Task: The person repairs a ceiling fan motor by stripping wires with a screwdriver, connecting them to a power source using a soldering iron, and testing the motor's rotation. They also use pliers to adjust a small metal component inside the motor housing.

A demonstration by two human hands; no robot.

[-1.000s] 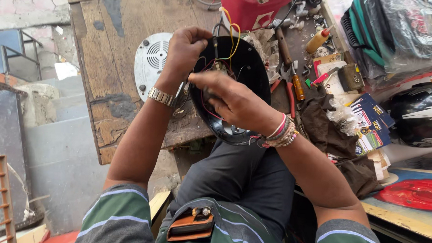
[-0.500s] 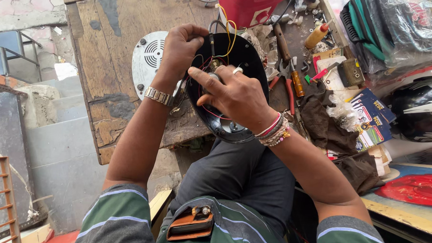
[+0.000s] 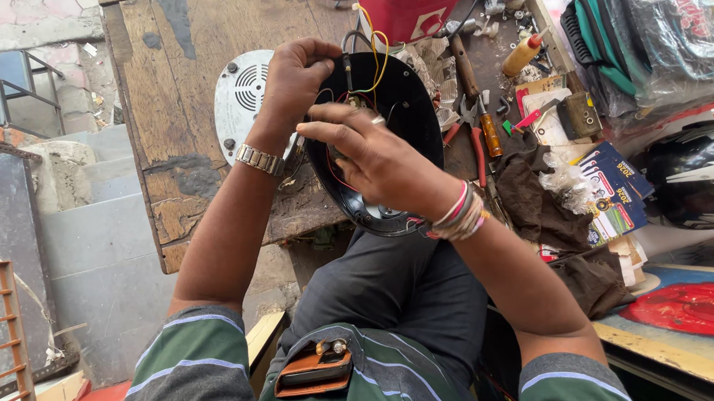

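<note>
we log: left hand [image 3: 294,72] pinching wires [image 3: 362,58] | right hand [image 3: 374,158] slid lower, gripping black housing [image 3: 408,107] | housing now steadier on table [image 3: 179,76]

Bright daylight is falling evenly, casting soft shadows beneath the right hand [image 3: 374,158]; everything is staying sharp, with wide-angle bending showing toward the edges.

The black round housing [image 3: 399,123] is sitting tilted at the near edge of the table [image 3: 179,84], open side facing up, leaning toward the person's lap. Yellow, red and black wires [image 3: 374,63] are looping out of its far rim. A white vented round plate [image 3: 242,102] is lying flat just left of it.
</note>
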